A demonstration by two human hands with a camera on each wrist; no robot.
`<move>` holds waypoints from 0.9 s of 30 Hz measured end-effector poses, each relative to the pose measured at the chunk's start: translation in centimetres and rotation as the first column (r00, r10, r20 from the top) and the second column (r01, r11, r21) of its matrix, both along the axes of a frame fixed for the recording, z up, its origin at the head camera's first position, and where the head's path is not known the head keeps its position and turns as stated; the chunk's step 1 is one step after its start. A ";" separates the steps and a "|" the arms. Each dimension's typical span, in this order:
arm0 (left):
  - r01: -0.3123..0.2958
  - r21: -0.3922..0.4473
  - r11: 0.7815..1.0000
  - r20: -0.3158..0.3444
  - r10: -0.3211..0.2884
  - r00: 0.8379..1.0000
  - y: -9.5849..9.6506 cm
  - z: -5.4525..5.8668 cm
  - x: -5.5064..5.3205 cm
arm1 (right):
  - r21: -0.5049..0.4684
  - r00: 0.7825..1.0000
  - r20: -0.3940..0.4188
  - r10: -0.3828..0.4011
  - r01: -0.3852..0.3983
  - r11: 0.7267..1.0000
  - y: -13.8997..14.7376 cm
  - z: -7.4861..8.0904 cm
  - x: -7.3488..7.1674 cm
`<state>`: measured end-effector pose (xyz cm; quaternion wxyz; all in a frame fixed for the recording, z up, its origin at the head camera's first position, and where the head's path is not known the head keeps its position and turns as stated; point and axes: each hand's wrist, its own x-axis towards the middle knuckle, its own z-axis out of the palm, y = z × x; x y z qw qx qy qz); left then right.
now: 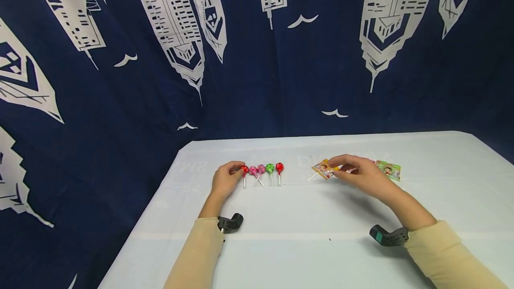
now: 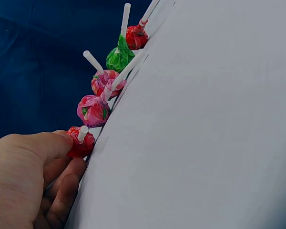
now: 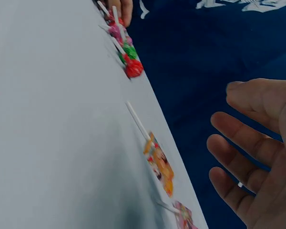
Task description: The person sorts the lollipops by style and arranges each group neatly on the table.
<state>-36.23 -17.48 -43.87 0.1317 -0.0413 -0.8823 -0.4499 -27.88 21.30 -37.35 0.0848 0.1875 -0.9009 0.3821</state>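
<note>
My left hand (image 1: 225,182) pinches a red-wrapped lollipop (image 2: 82,143) between thumb and fingers at the left end of a row. Two pink lollipops (image 2: 93,110) with crossing sticks lie beside it, followed by a green lollipop (image 1: 270,168) and another red lollipop (image 1: 279,168). My right hand (image 1: 363,175) hovers over the right group, fingers apart and nothing in them. Below it lies a lollipop in a flat orange wrapper (image 3: 159,164), its stick pointing left. A pink-wrapped lollipop (image 3: 185,217) is partly out of frame there, and partly behind the hand in the head view.
A flat green wrapper (image 1: 388,170) lies right of my right hand. Everything rests on a white-covered table (image 1: 289,253). Behind its far edge hangs a dark blue curtain (image 1: 257,88) with white building prints. Each wrist wears a black band (image 1: 230,223).
</note>
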 end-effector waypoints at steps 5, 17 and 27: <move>-0.007 -0.001 1.000 0.007 0.007 1.000 0.0 0.1 0.0 | 0.030 0.997 0.075 0.003 -0.006 1.000 1.8 0.5 0.0; -0.003 0.008 1.000 0.008 0.003 1.000 -0.1 0.1 0.0 | 0.139 0.988 0.154 -0.023 0.002 0.990 5.3 0.0 -1.0; -0.008 0.001 1.000 0.007 0.008 1.000 -0.1 0.0 0.1 | 0.203 0.970 0.243 0.003 -0.054 0.978 8.0 -0.7 -1.1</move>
